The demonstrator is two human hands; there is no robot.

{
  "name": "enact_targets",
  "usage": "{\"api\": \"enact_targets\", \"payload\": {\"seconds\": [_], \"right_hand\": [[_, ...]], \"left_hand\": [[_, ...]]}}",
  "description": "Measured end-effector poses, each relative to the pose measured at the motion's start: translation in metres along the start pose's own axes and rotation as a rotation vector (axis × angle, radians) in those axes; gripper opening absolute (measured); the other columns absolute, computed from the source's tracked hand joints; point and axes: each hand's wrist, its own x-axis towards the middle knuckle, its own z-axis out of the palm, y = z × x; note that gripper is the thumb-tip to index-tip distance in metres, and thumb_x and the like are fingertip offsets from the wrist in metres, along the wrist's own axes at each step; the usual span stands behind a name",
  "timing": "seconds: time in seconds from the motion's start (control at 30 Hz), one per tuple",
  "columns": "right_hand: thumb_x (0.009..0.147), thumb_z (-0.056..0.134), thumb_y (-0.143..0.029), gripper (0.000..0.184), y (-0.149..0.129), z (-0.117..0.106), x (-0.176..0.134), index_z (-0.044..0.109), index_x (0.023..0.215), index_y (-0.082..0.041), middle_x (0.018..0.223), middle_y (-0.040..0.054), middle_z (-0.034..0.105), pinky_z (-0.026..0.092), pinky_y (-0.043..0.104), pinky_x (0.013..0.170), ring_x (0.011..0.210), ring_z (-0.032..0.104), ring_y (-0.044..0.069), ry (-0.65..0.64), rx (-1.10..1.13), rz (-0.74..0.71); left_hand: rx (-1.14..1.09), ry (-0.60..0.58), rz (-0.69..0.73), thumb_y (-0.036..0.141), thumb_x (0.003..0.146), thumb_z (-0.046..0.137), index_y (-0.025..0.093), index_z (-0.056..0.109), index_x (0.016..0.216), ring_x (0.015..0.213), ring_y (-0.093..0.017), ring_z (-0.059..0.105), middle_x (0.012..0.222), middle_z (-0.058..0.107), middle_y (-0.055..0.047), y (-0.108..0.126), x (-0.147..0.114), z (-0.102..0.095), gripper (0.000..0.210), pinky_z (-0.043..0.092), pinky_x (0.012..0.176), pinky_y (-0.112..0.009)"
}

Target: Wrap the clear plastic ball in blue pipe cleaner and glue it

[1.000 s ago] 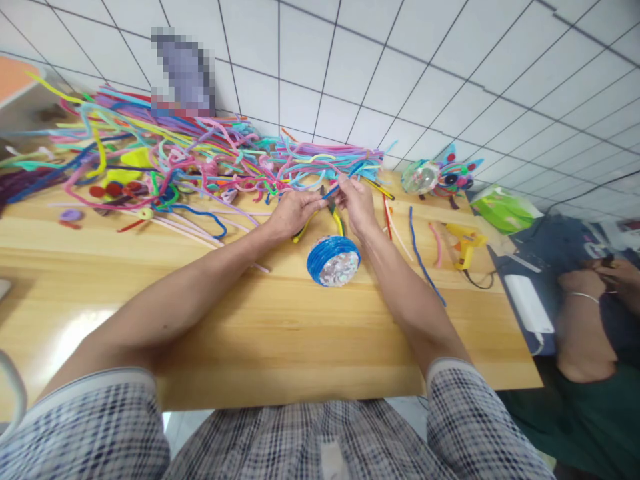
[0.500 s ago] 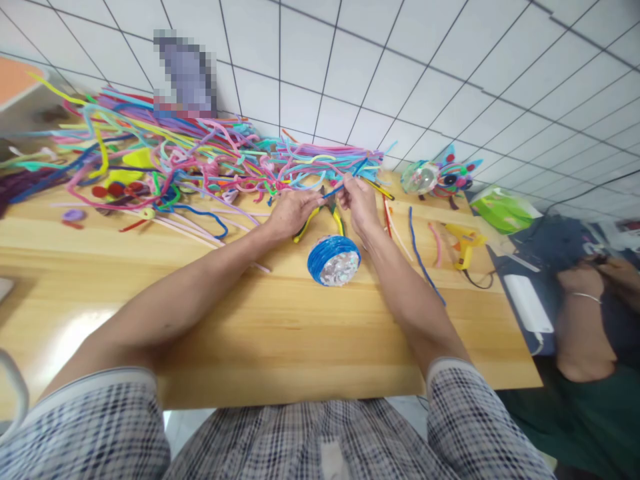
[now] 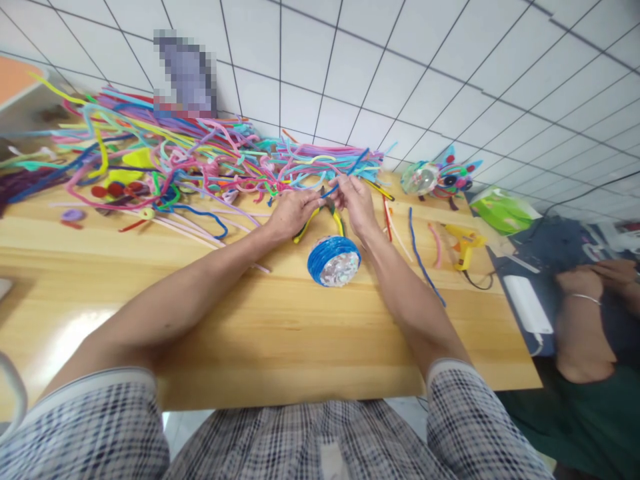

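Note:
A blue pipe cleaner (image 3: 358, 162) stretches between my hands, its free end pointing up to the right. My left hand (image 3: 294, 212) pinches its lower end, and my right hand (image 3: 354, 200) closes on it farther along. Under and between the hands lie pliers (image 3: 338, 222) with yellow and black handles, on the wooden table. Just in front of them sits a round piece (image 3: 320, 259) wrapped in blue strands, with a shiny clear, crinkled face turned to the lower right. Neither hand touches it.
Colourful pipe cleaners (image 3: 200, 150) pile along the tiled wall. On the right lie a loose blue pipe cleaner (image 3: 425, 260), a yellow glue gun (image 3: 466, 245), a decorated bottle figure (image 3: 440, 177) and a white power strip (image 3: 527, 303). Another person's arm (image 3: 585, 327) rests beyond the table's right edge.
My right hand has shifted slightly left and down along the blue pipe cleaner, nearer my left hand. The left hand stays in place. The other person's hands moved slightly.

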Motion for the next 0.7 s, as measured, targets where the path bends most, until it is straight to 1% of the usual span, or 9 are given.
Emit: {"api": "enact_targets", "payload": {"seconds": [0.07, 0.17, 0.23, 0.4, 0.57, 0.7], "right_hand": [[0.089, 0.073, -0.089, 0.067, -0.001, 0.001, 0.0, 0.071, 0.086, -0.023, 0.071, -0.003, 0.067, 0.043, 0.023, 0.054, 0.06, 0.058, 0.009, 0.005, -0.008, -0.001], [0.093, 0.069, -0.089, 0.068, -0.002, 0.001, 0.001, 0.07, 0.082, -0.022, 0.069, -0.0024, 0.066, 0.042, 0.024, 0.054, 0.057, 0.057, 0.009, 0.036, -0.011, -0.008], [0.095, 0.066, -0.088, 0.069, -0.001, -0.002, 0.003, 0.068, 0.078, -0.022, 0.067, -0.0019, 0.065, 0.041, 0.025, 0.053, 0.056, 0.055, 0.009, 0.065, -0.004, -0.014], [0.093, 0.072, -0.084, 0.067, 0.005, -0.009, 0.007, 0.063, 0.069, -0.023, 0.064, -0.001, 0.065, 0.039, 0.026, 0.051, 0.054, 0.054, 0.011, 0.17, -0.023, 0.021], [0.098, 0.066, -0.083, 0.065, 0.006, -0.002, 0.008, 0.062, 0.071, -0.024, 0.066, -0.0008, 0.065, 0.041, 0.025, 0.05, 0.055, 0.055, 0.012, 0.221, 0.066, 0.077], [0.098, 0.063, -0.085, 0.066, 0.005, 0.002, 0.008, 0.063, 0.075, -0.024, 0.069, -0.0011, 0.065, 0.04, 0.025, 0.051, 0.054, 0.054, 0.01, 0.194, 0.105, 0.073]], "left_hand": [[0.002, -0.008, 0.005, 0.03, 0.102, 0.061, 0.021, 0.059, 0.07, 0.069, -0.017, 0.056, 0.067, 0.06, 0.0, 0.001, 0.0, 0.0, 0.033, 0.041, 0.073, -0.031], [0.027, -0.004, 0.003, 0.029, 0.102, 0.062, 0.021, 0.058, 0.069, 0.067, -0.017, 0.057, 0.065, 0.059, 0.001, 0.001, -0.001, 0.001, 0.034, 0.042, 0.074, -0.031], [0.06, 0.002, 0.006, 0.029, 0.102, 0.062, 0.021, 0.056, 0.067, 0.066, -0.017, 0.055, 0.063, 0.057, 0.001, 0.0, -0.002, 0.002, 0.036, 0.041, 0.073, -0.032], [0.146, 0.041, 0.005, 0.031, 0.104, 0.059, 0.022, 0.053, 0.068, 0.061, -0.017, 0.045, 0.062, 0.053, 0.001, -0.005, -0.004, 0.002, 0.038, 0.034, 0.07, -0.035], [0.077, 0.081, 0.017, 0.036, 0.106, 0.055, 0.022, 0.053, 0.069, 0.063, -0.018, 0.047, 0.063, 0.054, -0.001, -0.006, -0.003, 0.002, 0.04, 0.033, 0.068, -0.035], [0.04, 0.107, -0.012, 0.038, 0.107, 0.055, 0.022, 0.057, 0.071, 0.065, -0.019, 0.049, 0.067, 0.057, -0.002, -0.007, -0.004, 0.004, 0.039, 0.033, 0.068, -0.035]]}}
